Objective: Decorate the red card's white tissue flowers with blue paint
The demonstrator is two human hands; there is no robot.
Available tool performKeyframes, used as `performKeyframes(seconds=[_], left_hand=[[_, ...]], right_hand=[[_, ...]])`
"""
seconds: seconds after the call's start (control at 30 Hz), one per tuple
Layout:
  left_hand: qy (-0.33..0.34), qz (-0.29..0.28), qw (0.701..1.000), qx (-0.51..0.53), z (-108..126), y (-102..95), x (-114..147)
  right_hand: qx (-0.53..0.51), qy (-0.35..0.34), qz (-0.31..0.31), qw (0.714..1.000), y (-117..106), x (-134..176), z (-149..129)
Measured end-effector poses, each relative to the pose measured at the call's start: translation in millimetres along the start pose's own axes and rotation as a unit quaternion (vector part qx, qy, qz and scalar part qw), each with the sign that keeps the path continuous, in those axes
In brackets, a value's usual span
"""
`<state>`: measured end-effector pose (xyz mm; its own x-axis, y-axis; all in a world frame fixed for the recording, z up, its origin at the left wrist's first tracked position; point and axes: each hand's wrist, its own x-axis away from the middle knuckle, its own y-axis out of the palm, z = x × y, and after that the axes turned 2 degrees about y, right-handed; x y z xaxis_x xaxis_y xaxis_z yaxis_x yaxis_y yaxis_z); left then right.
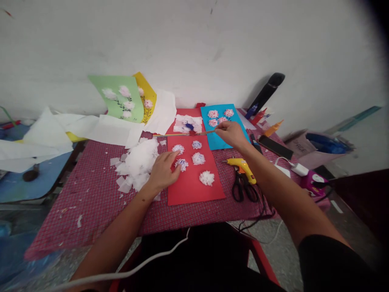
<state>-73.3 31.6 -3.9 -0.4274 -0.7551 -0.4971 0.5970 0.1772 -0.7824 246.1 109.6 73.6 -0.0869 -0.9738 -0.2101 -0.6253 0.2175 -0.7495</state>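
Note:
A red sheet of card lies on the table with several crumpled white paper flowers on it, most of them speckled blue. My left hand rests at its left edge, fingers spread, with the tips against or just beside two speckled flowers. One plain white flower sits lower right. Above the blue card, my right hand pinches a thin paintbrush. Its far end reaches the paint-stained white paper, near blue and dark red paint dabs.
A heap of white paper pieces lies left of the red card. To the right are a yellow glue gun, black scissors and paint bottles. Green flower card leans against the wall. Cables hang at the front edge.

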Motion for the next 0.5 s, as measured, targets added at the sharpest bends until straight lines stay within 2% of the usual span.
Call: performKeyframes(seconds=[0.1,0.17,0.3,0.5], left_hand=[[0.000,-0.003,1.000,0.005,0,0.8,0],[-0.002,-0.004,1.000,0.006,0,1.3,1],[-0.001,-0.006,1.000,0.005,-1,2.2,1],[-0.003,-0.013,1.000,-0.001,0,2.0,0]], right_hand=[[-0.008,-0.006,-0.064,0.998,-11,26,-3],[0.005,-0.027,-0.084,0.996,-11,40,-3],[0.039,-0.042,-0.091,0.994,-6,54,-2],[0.057,-0.041,-0.104,0.992,-3,59,-1]])
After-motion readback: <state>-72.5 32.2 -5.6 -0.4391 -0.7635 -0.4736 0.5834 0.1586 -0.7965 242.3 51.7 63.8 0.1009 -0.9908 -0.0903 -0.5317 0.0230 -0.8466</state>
